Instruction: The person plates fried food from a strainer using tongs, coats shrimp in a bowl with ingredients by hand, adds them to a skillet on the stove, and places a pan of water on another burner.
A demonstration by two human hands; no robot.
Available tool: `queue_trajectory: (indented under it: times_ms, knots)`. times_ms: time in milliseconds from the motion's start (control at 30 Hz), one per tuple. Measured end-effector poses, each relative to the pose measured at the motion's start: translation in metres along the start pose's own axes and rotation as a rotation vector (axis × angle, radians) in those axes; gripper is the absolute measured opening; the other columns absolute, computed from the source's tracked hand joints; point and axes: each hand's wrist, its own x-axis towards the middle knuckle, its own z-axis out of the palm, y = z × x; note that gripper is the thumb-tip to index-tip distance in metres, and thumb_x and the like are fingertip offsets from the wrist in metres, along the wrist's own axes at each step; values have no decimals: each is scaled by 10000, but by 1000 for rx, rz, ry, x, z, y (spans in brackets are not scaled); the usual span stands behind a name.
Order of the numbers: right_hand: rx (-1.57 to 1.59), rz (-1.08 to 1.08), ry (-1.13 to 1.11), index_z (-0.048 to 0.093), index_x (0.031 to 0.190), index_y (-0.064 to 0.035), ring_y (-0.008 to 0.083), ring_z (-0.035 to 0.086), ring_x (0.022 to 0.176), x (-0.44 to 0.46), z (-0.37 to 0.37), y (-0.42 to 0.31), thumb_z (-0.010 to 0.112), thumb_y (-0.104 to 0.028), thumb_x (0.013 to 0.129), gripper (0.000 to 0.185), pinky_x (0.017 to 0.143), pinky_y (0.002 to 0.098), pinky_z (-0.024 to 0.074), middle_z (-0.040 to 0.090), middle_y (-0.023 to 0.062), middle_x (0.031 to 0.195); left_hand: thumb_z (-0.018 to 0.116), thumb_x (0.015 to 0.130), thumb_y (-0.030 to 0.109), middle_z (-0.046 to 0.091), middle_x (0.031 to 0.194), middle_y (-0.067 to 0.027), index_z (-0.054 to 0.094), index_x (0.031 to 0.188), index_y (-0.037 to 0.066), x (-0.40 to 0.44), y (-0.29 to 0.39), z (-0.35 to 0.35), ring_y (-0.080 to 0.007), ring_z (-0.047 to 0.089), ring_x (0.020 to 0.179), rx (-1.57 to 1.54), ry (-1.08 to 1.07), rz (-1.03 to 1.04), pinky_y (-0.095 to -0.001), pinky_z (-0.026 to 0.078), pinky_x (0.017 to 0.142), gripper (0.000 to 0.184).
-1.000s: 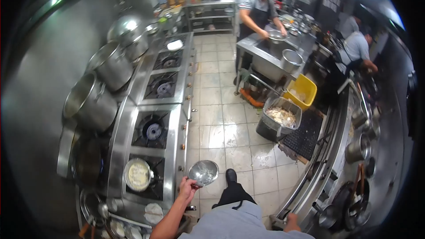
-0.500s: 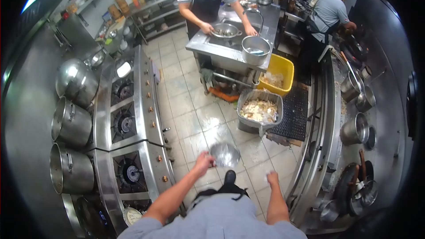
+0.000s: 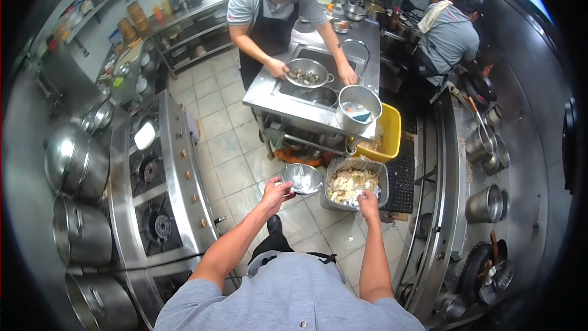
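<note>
My left hand grips the rim of a shallow metal bowl with its fingers closed. White patches show inside the bowl; whether they are residue or glare I cannot tell. My right hand is closed over the near right edge of a grey bin lined with a clear bag. Something small and pale shows at its fingertips, too small to name. Food scraps fill the bin. The bowl hangs just left of the bin.
Ahead, a co-worker at the sink counter holds a colander and touches a metal pot. A yellow bin stands behind the grey one. Gas stoves run along the left, pans and pots along the right.
I have come closer to the sink counter and bins. The bowl has moved forward in my left hand, and my right hand has risen from my side to the grey bin.
</note>
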Motion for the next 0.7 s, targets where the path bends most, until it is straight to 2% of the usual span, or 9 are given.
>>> queue_trajectory:
  times_ms: [67,100,200,233,267,367,500,600,700]
  knots:
    - [-48,-92,113,647,1102,41,243,656,914,28,19,-10,625,-165,841,333,812,348,489,696,171,998,699,879,84,602,931,-95,337,1323,-2,36,30,-6,-183,611,754,-11,-74,-1,-415,581,778,579]
    - [-94,-37,52,639,1125,54,265,659,940,24,16,-57,629,-178,842,366,853,352,485,696,194,1027,701,887,107,605,929,-89,331,1346,-4,52,44,-9,-175,609,764,17,-92,-10,-411,577,780,600]
    - [-51,-29,38,634,1143,48,287,662,959,51,46,-111,634,-189,840,385,868,364,487,696,211,1030,702,891,121,606,926,-80,323,1367,2,87,81,-23,-167,605,771,-4,-120,-34,-411,574,778,620]
    - [-165,-144,124,635,1140,38,339,667,965,70,61,-104,632,-194,840,379,873,386,490,692,237,1021,708,886,121,605,921,-72,328,1369,11,94,93,-26,-162,604,770,-25,-116,-56,-408,565,789,625]
    - [-179,-130,127,635,1140,38,339,667,965,77,67,-116,632,-194,840,379,873,386,490,692,237,1021,708,886,121,605,921,-72,328,1369,11,106,102,-29,-162,604,770,-32,-121,-73,-408,565,789,625]
    - [-217,-197,40,642,1146,3,387,664,971,89,78,-189,629,-205,846,365,855,404,501,683,255,1028,696,882,108,599,926,-66,336,1367,13,139,127,-37,-160,599,786,-46,-121,-78,-420,545,832,612]
    - [-214,-206,168,637,1152,1,319,675,886,116,77,-241,625,-179,858,344,810,395,501,699,213,987,669,895,100,583,986,-74,272,1428,14,192,158,-27,-156,595,811,-96,-162,-73,-416,545,835,670]
    - [-89,-144,185,618,1159,13,342,677,922,150,71,-268,603,-193,858,365,837,408,499,690,236,1004,670,901,111,581,998,-78,263,1437,11,232,179,-7,-155,597,804,-99,-173,-73,-412,544,838,680]
    - [-37,-201,220,612,1169,24,334,672,939,192,84,-293,614,-190,846,388,858,401,495,687,244,1027,684,897,100,576,952,-67,287,1404,10,270,198,18,-154,605,786,-73,-175,-51,-393,561,809,650]
